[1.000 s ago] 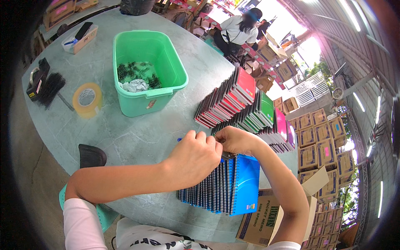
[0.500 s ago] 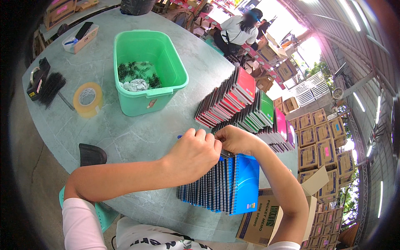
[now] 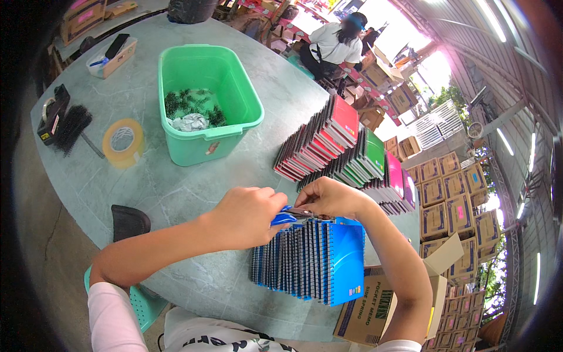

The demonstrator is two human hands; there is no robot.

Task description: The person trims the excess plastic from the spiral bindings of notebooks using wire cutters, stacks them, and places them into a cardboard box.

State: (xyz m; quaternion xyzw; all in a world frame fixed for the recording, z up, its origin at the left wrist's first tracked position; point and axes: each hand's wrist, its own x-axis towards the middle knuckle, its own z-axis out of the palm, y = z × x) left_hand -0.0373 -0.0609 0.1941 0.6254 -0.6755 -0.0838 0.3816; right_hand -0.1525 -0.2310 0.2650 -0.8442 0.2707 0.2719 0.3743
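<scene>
My left hand (image 3: 246,216) is closed round the blue handles of a pair of pliers (image 3: 285,217), whose dark metal jaws point right, over the far end of a row of blue spiral notebooks (image 3: 347,264). At the jaws, my right hand (image 3: 333,198) has its thumb and fingers pinched together; whatever is between them is too small to make out. The notebooks stand packed together with their black wire spirals upward. Behind my right hand are rows of red notebooks (image 3: 343,117), green notebooks (image 3: 371,151) and magenta notebooks (image 3: 396,176).
A green bin (image 3: 205,144) holds black spiral scraps and crumpled plastic. Left of it lie clear tape (image 3: 124,142), a tape dispenser (image 3: 53,114) and black wire coils (image 3: 73,124). An open carton (image 3: 366,308) stands by the near right table edge. A person (image 3: 334,44) sits farther back.
My left hand has moved left and slightly down, bringing the pliers into plain sight. The right hand stays nearly in place, still pinched.
</scene>
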